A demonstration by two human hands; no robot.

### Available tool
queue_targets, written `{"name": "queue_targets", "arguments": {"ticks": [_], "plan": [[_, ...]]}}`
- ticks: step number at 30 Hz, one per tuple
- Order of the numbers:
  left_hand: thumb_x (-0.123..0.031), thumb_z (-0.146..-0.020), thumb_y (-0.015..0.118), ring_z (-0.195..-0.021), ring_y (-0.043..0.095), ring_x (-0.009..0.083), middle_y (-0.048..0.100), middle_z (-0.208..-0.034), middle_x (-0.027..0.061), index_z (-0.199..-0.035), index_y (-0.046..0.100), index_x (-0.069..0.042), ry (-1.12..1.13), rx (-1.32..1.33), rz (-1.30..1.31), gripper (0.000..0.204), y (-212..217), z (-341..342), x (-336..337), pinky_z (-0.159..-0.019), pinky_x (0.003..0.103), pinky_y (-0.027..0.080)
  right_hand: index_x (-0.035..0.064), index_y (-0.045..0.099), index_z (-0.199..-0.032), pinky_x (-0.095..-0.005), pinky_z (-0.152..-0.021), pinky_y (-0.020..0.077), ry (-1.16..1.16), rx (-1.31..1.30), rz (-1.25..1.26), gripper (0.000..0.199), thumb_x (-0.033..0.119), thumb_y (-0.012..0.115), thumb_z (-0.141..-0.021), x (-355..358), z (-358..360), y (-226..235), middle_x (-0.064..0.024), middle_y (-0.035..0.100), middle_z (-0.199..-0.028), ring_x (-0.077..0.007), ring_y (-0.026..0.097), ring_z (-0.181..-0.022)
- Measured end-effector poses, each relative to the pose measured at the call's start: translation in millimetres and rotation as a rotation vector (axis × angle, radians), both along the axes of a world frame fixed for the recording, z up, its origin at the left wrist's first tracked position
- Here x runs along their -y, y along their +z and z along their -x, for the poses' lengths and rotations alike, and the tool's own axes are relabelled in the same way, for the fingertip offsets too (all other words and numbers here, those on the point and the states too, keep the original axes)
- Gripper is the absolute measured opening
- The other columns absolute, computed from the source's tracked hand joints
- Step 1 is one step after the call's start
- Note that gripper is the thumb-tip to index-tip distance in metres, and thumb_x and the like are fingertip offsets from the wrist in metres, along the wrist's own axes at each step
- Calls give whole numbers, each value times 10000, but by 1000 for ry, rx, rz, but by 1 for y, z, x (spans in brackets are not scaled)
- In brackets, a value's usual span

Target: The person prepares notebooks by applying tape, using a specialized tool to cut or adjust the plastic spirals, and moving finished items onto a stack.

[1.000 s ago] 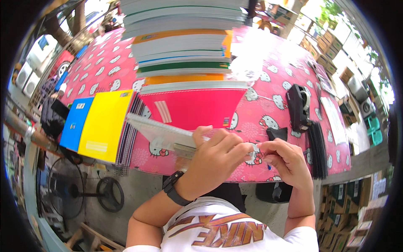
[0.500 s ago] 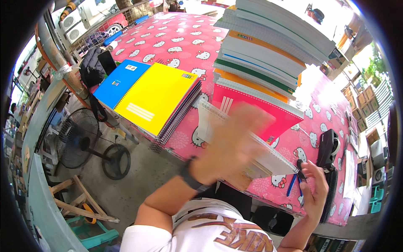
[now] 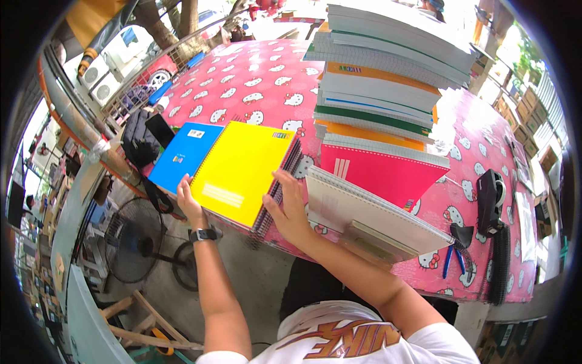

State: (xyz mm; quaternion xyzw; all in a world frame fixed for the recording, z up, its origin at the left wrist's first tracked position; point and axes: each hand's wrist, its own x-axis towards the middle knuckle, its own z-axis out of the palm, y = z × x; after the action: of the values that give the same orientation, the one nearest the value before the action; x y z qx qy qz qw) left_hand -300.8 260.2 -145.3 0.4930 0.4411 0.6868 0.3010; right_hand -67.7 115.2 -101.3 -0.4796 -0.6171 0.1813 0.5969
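A yellow spiral notebook (image 3: 245,173) lies on top of a stack of spiral notebooks, beside a blue cover (image 3: 187,159). My left hand (image 3: 191,206) rests at the yellow notebook's near left side by the coil, fingers extended and open. At the stack's right edge is my right hand (image 3: 290,209), its thumb and fingers apart, fingertips touching the cover's edge. A leaning set of white-covered spiral notebooks (image 3: 370,212) stands just right of that hand. Behind it, a pink-red notebook (image 3: 382,173) leans against a tall pile of books and notebooks (image 3: 379,85).
The table (image 3: 254,85) has a pink patterned cover. On its right are blue-handled pliers (image 3: 453,261), a black tape dispenser (image 3: 490,203) and black binding coils (image 3: 499,267). A fan (image 3: 134,239) and a wooden frame (image 3: 145,324) stand on the floor at left. A black bag (image 3: 139,139) sits by the pole.
My left hand has moved from over the white notebooks to the yellow notebook's left side. My right hand has left the pliers' area for the stack's right edge. The view has shifted.
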Motion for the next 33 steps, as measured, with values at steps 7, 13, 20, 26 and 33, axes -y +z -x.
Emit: {"name": "queue_targets", "arguments": {"ticks": [7,13,20,26,33], "plan": [[-417,-985,387,-954,586,226,596,-1062,141,-1115,554,65,-46,345,141,526,1,-2,21,-845,332,458,43,429,-1273,-482,-1033,176,-236,118,-127,487,388,453,-930,-17,57,-31,-169,382,-1342,-346,301,-1266],[-448,-990,342,-910,597,215,608,-1033,142,-1027,558,67,-51,420,139,559,0,3,20,-802,332,471,54,470,-1233,-467,-1018,169,-271,99,-184,462,393,433,-921,-15,66,-33,-149,404,-1326,-326,324,-1230],[-440,-996,311,-906,594,218,602,-1057,149,-1050,550,81,-5,412,118,576,-7,-5,17,-807,327,463,41,452,-1237,-448,-1028,193,-226,41,-239,507,425,458,-906,-17,60,-33,-149,424,-1310,-320,350,-1232],[-433,-990,325,-938,591,216,596,-1088,144,-1065,547,81,-58,447,138,565,-2,-3,21,-828,331,458,4,407,-1287,-371,-1094,210,-187,-581,128,431,287,386,-963,-2,41,-55,-139,396,-1352,-261,314,-1284],[-351,-982,320,-1036,570,243,558,-1168,151,-1081,558,29,-121,699,69,460,6,-13,22,-902,365,462,-44,36,-1451,-428,-1135,63,-95,-406,361,854,577,326,-942,12,70,-44,-250,70,-1511,-361,45,-1409]]}}
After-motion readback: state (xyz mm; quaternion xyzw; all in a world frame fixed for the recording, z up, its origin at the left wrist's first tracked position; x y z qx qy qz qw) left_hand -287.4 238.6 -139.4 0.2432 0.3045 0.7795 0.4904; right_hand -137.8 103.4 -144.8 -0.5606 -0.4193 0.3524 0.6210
